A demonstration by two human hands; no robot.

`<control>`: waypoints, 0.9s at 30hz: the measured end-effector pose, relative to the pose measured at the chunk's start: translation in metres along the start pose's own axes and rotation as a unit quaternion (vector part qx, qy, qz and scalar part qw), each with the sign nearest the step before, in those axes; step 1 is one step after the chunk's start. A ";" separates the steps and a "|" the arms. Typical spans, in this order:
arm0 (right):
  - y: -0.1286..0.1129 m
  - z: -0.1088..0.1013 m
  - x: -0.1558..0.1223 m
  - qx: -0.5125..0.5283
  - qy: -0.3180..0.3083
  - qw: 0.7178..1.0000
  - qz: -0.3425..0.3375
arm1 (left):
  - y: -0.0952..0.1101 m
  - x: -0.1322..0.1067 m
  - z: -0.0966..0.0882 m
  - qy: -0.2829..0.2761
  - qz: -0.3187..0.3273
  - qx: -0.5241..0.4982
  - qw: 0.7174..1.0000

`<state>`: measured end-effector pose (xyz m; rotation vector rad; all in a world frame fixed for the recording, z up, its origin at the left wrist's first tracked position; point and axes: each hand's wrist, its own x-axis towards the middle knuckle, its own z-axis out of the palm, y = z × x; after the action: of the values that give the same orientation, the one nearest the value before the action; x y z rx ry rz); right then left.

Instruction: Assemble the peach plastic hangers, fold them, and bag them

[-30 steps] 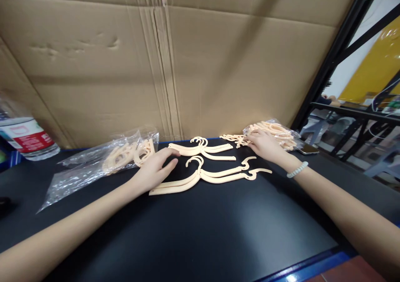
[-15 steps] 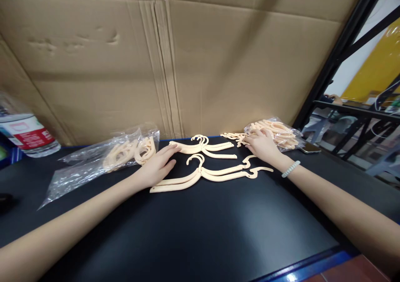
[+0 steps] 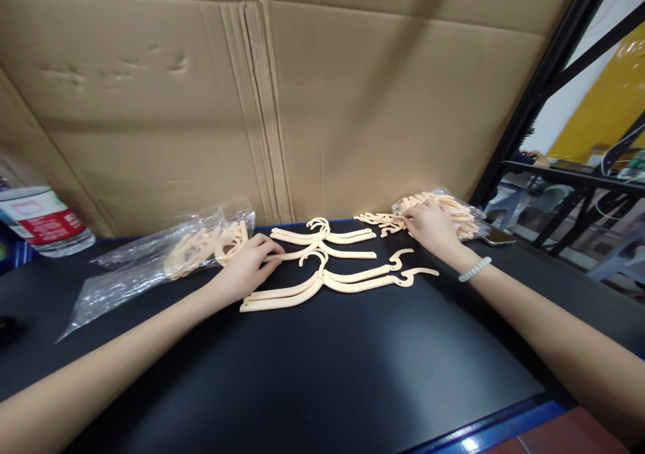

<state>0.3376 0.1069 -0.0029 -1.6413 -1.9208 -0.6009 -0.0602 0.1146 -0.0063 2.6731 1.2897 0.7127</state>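
Steady the cream, curved plastic hanger pinched in the left hand; separate small cream plastic hooks with the narrowed right hand, impossible to tell whether gripping any

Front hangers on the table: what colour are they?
The front hangers are pale cream-peach, clearest in the head view.

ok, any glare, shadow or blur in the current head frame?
Head view: soft glare on the smooth black tabletop, right of centre; head view: a dark diagonal shadow across the brown creased cardboard sheet; head view: pale beige slender hangers fairly crisp, everything beyond the black metal frame softer.
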 end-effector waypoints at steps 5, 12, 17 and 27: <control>0.001 -0.012 0.005 0.095 0.069 0.990 0.083 | 0.006 0.000 -0.003 0.014 -0.009 -0.013 1.000; -0.012 -0.030 0.006 0.339 0.061 0.919 0.190 | 0.019 -0.004 -0.003 0.066 -0.061 -0.045 0.995; -0.032 -0.033 0.003 0.523 -0.061 0.821 0.222 | 0.025 -0.007 0.002 0.122 -0.068 -0.072 0.988; -0.058 -0.032 -0.006 0.690 -0.194 0.652 0.246 | 0.036 -0.009 -0.001 0.124 -0.016 -0.093 0.988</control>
<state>0.2843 0.0725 0.0182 -1.0354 -1.2526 1.2767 -0.0398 0.0840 0.0015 2.4715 1.2426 1.1297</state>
